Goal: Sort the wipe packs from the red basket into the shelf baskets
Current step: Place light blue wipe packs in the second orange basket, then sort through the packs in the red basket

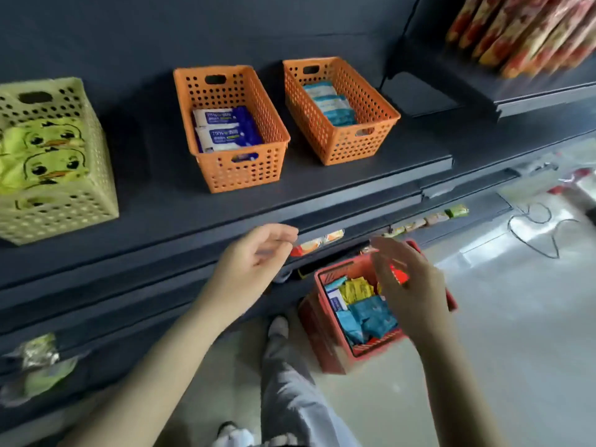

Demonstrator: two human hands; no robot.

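Dark shelf, red basket, teal packs inside

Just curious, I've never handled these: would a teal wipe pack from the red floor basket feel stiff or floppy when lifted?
Probably floppy: the teal wipe packs lie bent and slumped together in the red basket. Likely light, being thin flat pouches. The wrappers look like smooth film, so one might slip from a loose hold.

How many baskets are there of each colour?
Orange baskets: 2
Pale yellow basket: 1
Red basket: 1
Total: 4
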